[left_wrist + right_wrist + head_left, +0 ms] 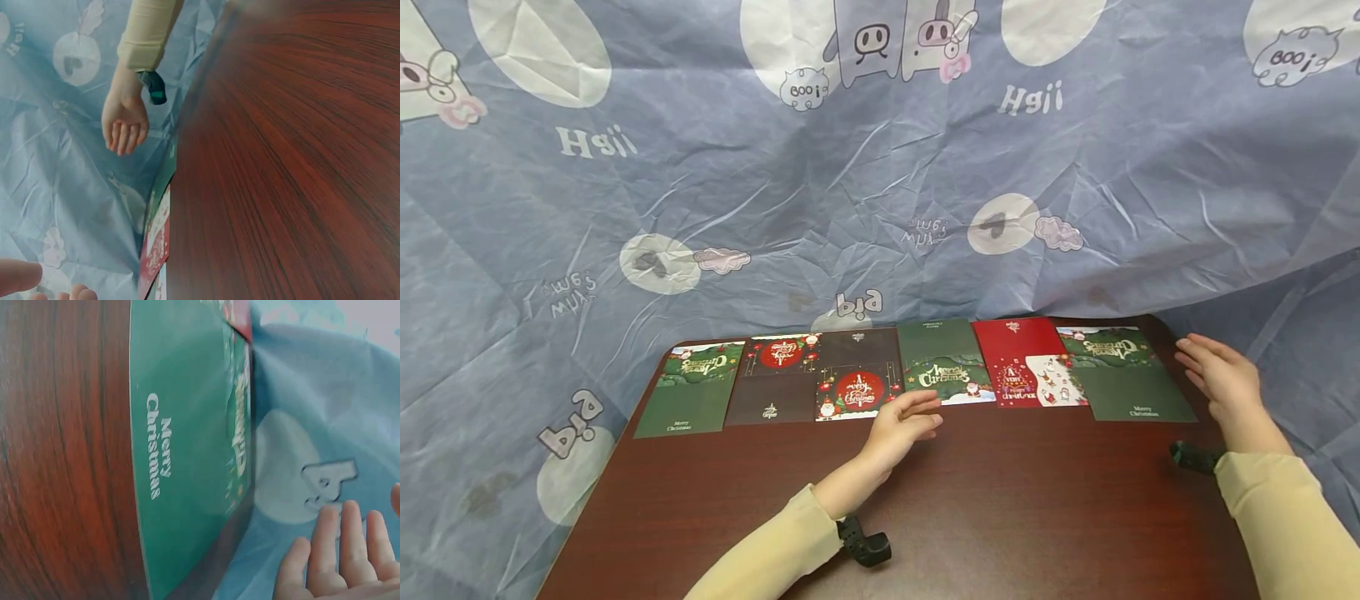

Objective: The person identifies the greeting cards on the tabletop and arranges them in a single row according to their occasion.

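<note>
Several Christmas cards lie unfolded in a row along the table's far side. My left hand [897,429] holds nothing, its fingers loosely bent, near the lower edges of a dark card with a red circle [857,375] and a green card with a snowy border [946,367]. Farther right, my right hand [1228,390] stands with fingers extended beside the rightmost green card [1138,392]. That card's "Merry Christmas" lettering shows large in the right wrist view, with the right hand's fingers [353,550] apart from it. A red card [1018,342] lies between the two green ones.
Farther left are a dark card [771,398] and another green card [688,404]. The brown wooden table [1000,508] extends toward me. A blue printed cloth [820,208] hangs right behind its far edge. Each wrist wears a dark strap-on device [863,543].
</note>
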`<state>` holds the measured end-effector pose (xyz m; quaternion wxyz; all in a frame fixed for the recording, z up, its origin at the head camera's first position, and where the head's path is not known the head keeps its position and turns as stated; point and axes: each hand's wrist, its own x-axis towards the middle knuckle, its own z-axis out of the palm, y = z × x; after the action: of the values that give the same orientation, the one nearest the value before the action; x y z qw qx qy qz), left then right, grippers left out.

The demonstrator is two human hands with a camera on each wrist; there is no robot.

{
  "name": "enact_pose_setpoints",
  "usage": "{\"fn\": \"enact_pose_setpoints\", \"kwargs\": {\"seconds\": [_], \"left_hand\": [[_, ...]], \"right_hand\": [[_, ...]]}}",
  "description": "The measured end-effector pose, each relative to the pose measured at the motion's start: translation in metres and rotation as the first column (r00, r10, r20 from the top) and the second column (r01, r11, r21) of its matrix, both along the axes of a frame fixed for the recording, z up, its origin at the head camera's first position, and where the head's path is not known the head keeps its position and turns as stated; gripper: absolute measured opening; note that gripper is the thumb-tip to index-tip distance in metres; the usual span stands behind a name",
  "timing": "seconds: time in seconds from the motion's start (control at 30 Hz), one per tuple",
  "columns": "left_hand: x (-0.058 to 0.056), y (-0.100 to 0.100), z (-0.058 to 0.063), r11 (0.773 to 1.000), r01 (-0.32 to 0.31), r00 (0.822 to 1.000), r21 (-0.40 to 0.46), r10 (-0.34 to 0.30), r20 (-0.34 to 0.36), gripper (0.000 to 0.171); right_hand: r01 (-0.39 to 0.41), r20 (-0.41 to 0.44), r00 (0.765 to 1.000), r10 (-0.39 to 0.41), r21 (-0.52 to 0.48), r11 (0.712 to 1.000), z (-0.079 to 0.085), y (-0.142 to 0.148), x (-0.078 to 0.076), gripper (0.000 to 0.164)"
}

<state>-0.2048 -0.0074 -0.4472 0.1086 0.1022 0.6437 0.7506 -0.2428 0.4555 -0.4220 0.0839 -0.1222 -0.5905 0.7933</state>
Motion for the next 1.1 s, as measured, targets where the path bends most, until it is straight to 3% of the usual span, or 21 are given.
{"fn": "enact_pose_setpoints", "kwargs": {"seconds": [0.13,0.2,0.27,0.33,0.37,0.47,0.6,0.67,0.83,1.0,1.1], "left_hand": [[0.003,-0.008,0.002,1.0,0.004,1.0,-0.016,-0.004,-0.024,0.041],[0.006,-0.013,0.006,0.999,0.004,0.999,-0.033,-0.005,-0.04,0.04],[0.011,-0.017,0.015,0.998,0.004,0.998,-0.067,-0.008,-0.062,0.039],[0.017,-0.022,0.024,0.994,0.004,0.995,-0.11,-0.014,-0.095,0.037],[0.02,-0.025,0.029,0.991,-0.002,0.993,-0.137,-0.014,-0.114,0.036],[0.026,-0.032,0.038,0.98,-0.014,0.984,-0.201,-0.022,-0.175,0.035],[0.025,-0.042,0.028,0.963,-0.046,0.967,-0.266,-0.024,-0.253,0.036],[0.024,-0.046,0.02,0.95,-0.067,0.957,-0.306,-0.026,-0.288,0.037],[0.029,-0.056,0.013,0.898,-0.121,0.921,-0.424,-0.059,-0.386,0.039],[0.036,-0.065,0.014,0.821,-0.191,0.867,-0.539,-0.116,-0.484,0.043],[0.04,-0.069,0.015,0.779,-0.226,0.845,-0.585,-0.142,-0.515,0.046]], "right_hand": [[0.006,-0.006,1.0,-0.005,0.195,0.981,0.002,-0.012,0.001,0.014],[0.005,0.026,1.0,-0.014,0.336,0.942,0.003,-0.018,0.004,0.024],[-0.021,0.065,0.998,-0.012,0.477,0.878,0.004,-0.024,0.007,0.044],[-0.05,0.093,0.996,-0.009,0.608,0.792,0.006,-0.031,0.01,0.062],[-0.064,0.1,0.995,-0.004,0.666,0.744,0.008,-0.035,0.012,0.068],[-0.1,0.102,0.994,0.033,0.766,0.635,0.012,-0.048,0.017,0.073],[-0.121,0.087,0.992,0.086,0.824,0.554,0.02,-0.067,0.024,0.071],[-0.128,0.088,0.991,0.103,0.856,0.5,0.025,-0.077,0.027,0.071],[-0.105,0.052,0.987,0.153,0.925,0.364,0.036,-0.1,0.036,0.069],[-0.081,0.017,0.978,0.209,0.95,0.302,0.042,-0.119,0.044,0.068],[-0.079,0.012,0.97,0.242,0.96,0.27,0.044,-0.128,0.048,0.069]]}}
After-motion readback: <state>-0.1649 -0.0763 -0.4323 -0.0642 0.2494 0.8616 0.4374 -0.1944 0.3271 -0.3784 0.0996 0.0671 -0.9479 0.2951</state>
